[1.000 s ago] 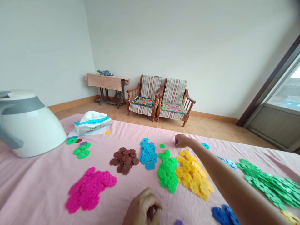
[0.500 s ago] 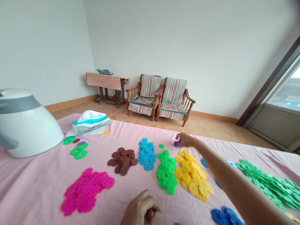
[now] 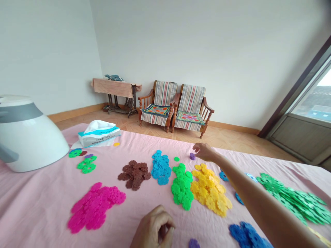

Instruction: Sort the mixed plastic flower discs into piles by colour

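Note:
My right hand (image 3: 205, 152) reaches far across the pink sheet (image 3: 51, 206), its fingers apart. A small purple plastic flower piece (image 3: 192, 156) lies just left of those fingertips, not touching them. My left hand (image 3: 152, 229) rests near the sheet's near side, fingers curled, with nothing visible in them. Between my hands are piles of flower-shaped pieces: magenta (image 3: 94, 206), brown (image 3: 133, 175), sky blue (image 3: 160, 167), bright green (image 3: 182, 186) and yellow (image 3: 209, 189). Another purple piece (image 3: 193, 244) lies at the bottom edge.
A white and grey appliance (image 3: 28, 137) and a tissue pack (image 3: 98, 135) stand at the far left of the sheet. Green pieces (image 3: 292, 199) and blue pieces (image 3: 247, 236) lie at the right. Two wooden armchairs (image 3: 176, 106) stand beyond, on the floor.
My right hand has come off the purple piece, which now lies free beside its fingertips. The whole view has shifted slightly as my head moved.

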### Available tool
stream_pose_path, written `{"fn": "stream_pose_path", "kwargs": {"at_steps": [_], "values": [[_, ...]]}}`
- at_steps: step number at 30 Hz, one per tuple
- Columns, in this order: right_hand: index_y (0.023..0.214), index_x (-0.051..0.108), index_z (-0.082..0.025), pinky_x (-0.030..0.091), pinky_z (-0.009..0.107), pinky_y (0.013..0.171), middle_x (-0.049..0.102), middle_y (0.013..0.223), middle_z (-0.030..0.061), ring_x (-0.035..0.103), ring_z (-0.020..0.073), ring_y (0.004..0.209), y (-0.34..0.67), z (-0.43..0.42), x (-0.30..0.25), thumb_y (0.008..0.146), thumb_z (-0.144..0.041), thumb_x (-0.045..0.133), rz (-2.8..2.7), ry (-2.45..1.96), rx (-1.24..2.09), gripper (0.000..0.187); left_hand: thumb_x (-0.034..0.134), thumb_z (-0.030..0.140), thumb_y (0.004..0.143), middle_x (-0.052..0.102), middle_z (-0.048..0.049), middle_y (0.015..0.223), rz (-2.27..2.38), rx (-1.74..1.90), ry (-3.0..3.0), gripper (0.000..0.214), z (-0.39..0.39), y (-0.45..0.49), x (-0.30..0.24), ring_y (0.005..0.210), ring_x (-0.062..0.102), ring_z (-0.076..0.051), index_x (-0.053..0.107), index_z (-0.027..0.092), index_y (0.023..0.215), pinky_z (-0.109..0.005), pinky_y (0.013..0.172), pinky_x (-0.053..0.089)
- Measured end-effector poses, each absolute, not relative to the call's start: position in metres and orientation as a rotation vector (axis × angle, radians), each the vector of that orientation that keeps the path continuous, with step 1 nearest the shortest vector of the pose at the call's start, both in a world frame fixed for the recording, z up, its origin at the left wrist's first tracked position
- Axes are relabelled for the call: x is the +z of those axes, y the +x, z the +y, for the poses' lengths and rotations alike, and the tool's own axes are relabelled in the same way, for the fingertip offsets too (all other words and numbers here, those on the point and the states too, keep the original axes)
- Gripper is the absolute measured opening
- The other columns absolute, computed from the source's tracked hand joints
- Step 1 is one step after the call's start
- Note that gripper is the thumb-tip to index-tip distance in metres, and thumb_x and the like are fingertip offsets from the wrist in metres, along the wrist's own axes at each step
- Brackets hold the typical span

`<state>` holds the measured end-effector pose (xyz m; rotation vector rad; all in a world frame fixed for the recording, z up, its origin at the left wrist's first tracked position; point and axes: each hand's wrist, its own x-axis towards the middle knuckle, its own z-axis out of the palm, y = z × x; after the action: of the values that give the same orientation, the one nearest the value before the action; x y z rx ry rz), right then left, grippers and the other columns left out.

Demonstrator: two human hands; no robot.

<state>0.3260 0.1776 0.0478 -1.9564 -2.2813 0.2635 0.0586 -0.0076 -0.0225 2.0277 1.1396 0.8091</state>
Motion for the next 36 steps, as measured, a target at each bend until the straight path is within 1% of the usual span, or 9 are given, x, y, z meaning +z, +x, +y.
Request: {"fn": "stream_pose_path", "kwargs": {"at_steps": [4,7,9,12,19,25,28,30,36], "values": [[0.083,0.065,-0.015,0.04,0.023,0.064,0.067,0.081,0.0053,0.06,0.0155,0.076,0.317,0.131,0.061,0.074,-0.013,0.052,-2.331,-1.844,0.284,0.016,0.049,0.003,0.066,0.056,-0.0007,0.066,1.163,0.8,2.023,0.021,-0.01,0.06,-0.019,0.054,0.05,-0.009,0.064,0.017,0.069,-0.017,0.05,0.036],[0.074,0.064,-0.018,0.04,0.019,0.058,0.066,0.072,0.0002,0.059,0.0112,0.066,0.303,0.079,0.065,0.072,-0.016,0.056,-2.455,-1.712,0.484,0.008,0.049,0.003,0.068,0.058,-0.0013,0.069,1.177,0.796,2.007,0.021,-0.012,0.061,-0.015,0.056,0.052,-0.009,0.064,0.017,0.07,-0.018,0.052,0.037],[0.079,0.063,-0.018,0.041,0.019,0.057,0.065,0.073,0.0001,0.059,0.0112,0.066,0.292,0.044,0.065,0.071,-0.015,0.058,-2.55,-1.558,0.776,0.01,0.048,0.004,0.07,0.059,-0.0013,0.07,1.176,0.797,1.993,0.021,-0.013,0.062,-0.012,0.057,0.052,-0.01,0.064,0.017,0.071,-0.018,0.053,0.037],[0.091,0.061,-0.022,0.043,0.022,0.062,0.065,0.088,0.0014,0.059,0.0132,0.072,0.276,0.001,0.062,0.067,-0.019,0.064,-2.572,-1.502,0.932,0.025,0.047,0.004,0.071,0.059,-0.0007,0.071,1.152,0.806,1.995,0.022,-0.014,0.062,-0.011,0.059,0.053,-0.01,0.064,0.018,0.073,-0.018,0.054,0.038],[0.08,0.055,-0.025,0.043,0.021,0.065,0.063,0.088,0.0,0.058,0.014,0.077,0.254,-0.033,0.051,0.062,-0.01,0.056,-2.489,-1.515,0.92,0.024,0.047,0.006,0.074,0.059,0.0,0.07,1.12,0.822,2.029,0.022,-0.014,0.062,-0.01,0.06,0.054,-0.01,0.064,0.019,0.073,-0.019,0.055,0.038],[0.076,0.056,-0.021,0.039,0.018,0.051,0.063,0.069,-0.0024,0.057,0.0107,0.062,0.268,-0.009,0.04,0.065,-0.012,0.056,-2.359,-1.417,1.127,0.013,0.046,0.004,0.072,0.059,-0.0003,0.071,1.141,0.812,2.026,0.023,-0.014,0.062,-0.01,0.059,0.053,-0.01,0.064,0.018,0.073,-0.018,0.055,0.038],[0.079,0.056,-0.018,0.042,0.019,0.049,0.061,0.062,-0.0025,0.058,0.0102,0.055,0.287,0.031,0.036,0.069,-0.012,0.054,-1.994,-1.451,1.135,0.012,0.047,0.003,0.07,0.058,-0.0006,0.07,1.156,0.802,2.033,0.022,-0.013,0.062,-0.012,0.058,0.052,-0.01,0.064,0.016,0.071,-0.018,0.054,0.037],[0.071,0.056,-0.016,0.044,0.02,0.05,0.062,0.061,-0.0012,0.059,0.011,0.054,0.302,0.064,0.035,0.069,-0.015,0.06,-1.696,-1.59,1.025,0.005,0.047,0.003,0.07,0.058,-0.0006,0.069,1.167,0.798,2.041,0.022,-0.013,0.061,-0.014,0.057,0.052,-0.01,0.064,0.016,0.071,-0.018,0.054,0.037],[0.084,0.06,-0.011,0.049,0.025,0.062,0.064,0.078,0.0041,0.061,0.0134,0.07,0.33,0.143,0.025,0.083,-0.022,0.056,-1.386,-1.821,0.841,0.012,0.047,0.002,0.068,0.057,-0.0009,0.069,1.176,0.767,2.08,0.023,-0.01,0.061,-0.018,0.057,0.053,-0.009,0.064,0.016,0.072,-0.017,0.053,0.038]]}}
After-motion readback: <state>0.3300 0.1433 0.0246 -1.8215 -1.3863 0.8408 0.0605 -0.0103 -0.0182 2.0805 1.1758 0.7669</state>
